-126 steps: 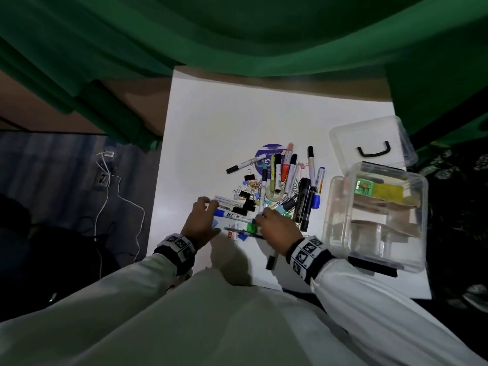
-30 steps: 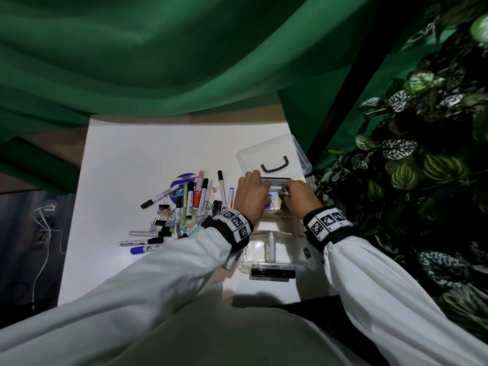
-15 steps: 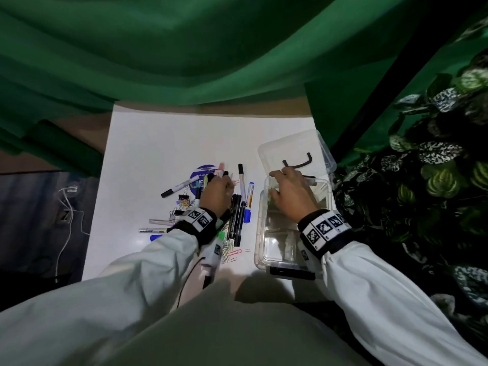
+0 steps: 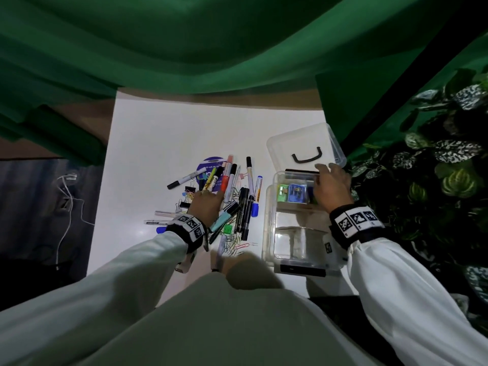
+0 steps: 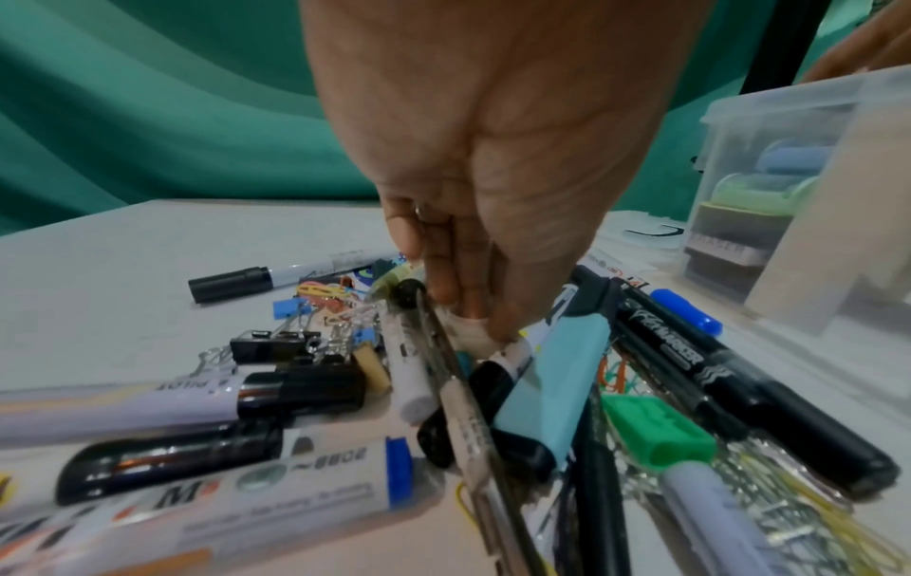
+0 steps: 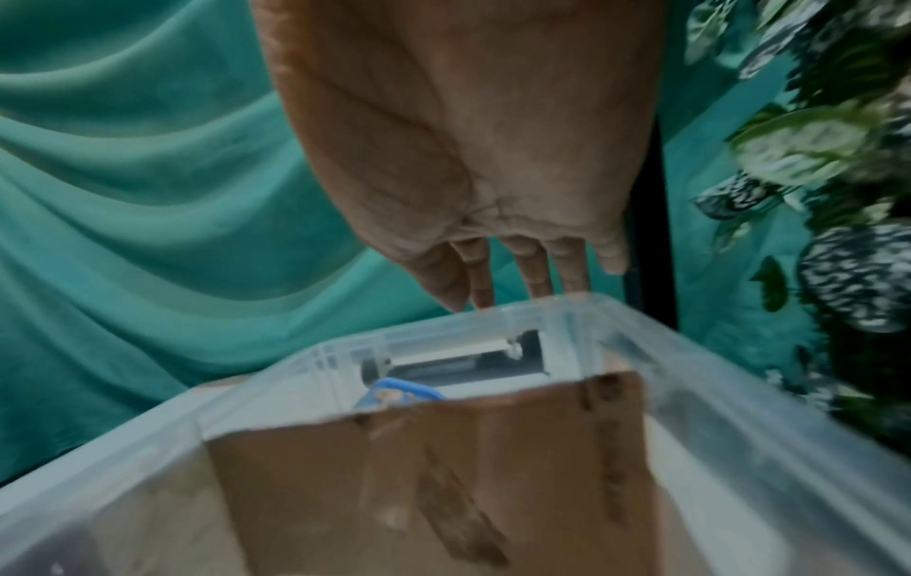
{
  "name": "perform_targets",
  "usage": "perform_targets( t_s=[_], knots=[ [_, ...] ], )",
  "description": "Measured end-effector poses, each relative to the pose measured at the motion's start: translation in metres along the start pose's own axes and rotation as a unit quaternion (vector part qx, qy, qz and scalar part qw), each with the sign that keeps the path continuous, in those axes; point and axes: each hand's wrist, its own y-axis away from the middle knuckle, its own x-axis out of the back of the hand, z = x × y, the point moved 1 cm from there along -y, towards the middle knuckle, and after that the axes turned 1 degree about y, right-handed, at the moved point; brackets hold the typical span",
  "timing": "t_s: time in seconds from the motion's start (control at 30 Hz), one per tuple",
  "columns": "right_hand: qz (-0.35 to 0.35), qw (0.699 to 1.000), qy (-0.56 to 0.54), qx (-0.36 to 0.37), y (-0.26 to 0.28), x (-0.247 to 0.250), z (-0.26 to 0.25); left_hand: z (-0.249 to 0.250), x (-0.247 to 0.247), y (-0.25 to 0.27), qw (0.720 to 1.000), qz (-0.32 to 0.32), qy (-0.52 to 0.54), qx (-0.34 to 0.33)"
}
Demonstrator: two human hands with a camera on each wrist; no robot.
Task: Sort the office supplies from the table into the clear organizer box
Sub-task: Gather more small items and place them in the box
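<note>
The clear organizer box (image 4: 268,233) stands open at the table's right, with a cardboard divider (image 6: 444,467) inside. A green item (image 4: 283,194) and a blue item (image 4: 297,192) lie in its far compartment. Left of it lies a pile of markers (image 4: 245,207), pens and clips. My left hand (image 4: 211,192) is down in the pile. In the left wrist view its fingertips (image 5: 473,323) pinch the end of a white marker with a black cap (image 5: 510,360), next to a light blue highlighter (image 5: 557,374). My right hand (image 4: 323,170) hangs over the box's far rim (image 6: 690,350) with straight fingers (image 6: 537,272), holding nothing.
The box's clear lid (image 4: 290,138) with a black handle lies behind the box. Paper clips (image 4: 235,244) and binder clips (image 5: 276,343) lie scattered in the pile. A leafy plant (image 4: 435,180) stands close on the right, and a green curtain (image 4: 211,48) hangs behind.
One second ago both hands were in the box's far compartment. The left hand went back to the marker pile; the right hand has slid to the far rim.
</note>
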Motion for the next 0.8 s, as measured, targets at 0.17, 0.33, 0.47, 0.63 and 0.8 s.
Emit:
perform_targets(
  t_s=[0.17, 0.33, 0.47, 0.63, 0.8],
  knots=[
    [-0.057, 0.996, -0.07, -0.008, 0.012, -0.004, 0.014, 0.0, -0.004, 0.002, 1.0, 0.028, 0.001, -0.006],
    [-0.093, 0.983, -0.154, -0.034, 0.016, -0.011, 0.022, -0.001, -0.007, 0.01, 0.999, 0.018, 0.003, -0.029],
    [-0.09, 0.971, -0.22, -0.034, 0.021, -0.019, 0.031, 0.0, -0.011, 0.017, 0.999, 0.029, 0.014, -0.012],
    [-0.091, 0.966, -0.241, -0.026, 0.022, -0.018, 0.033, 0.018, 0.01, 0.017, 0.98, 0.15, 0.127, 0.018],
    [-0.094, 0.966, -0.241, -0.021, 0.021, -0.023, 0.037, 0.09, 0.083, 0.018, 0.933, 0.225, 0.268, -0.089]
  ],
)
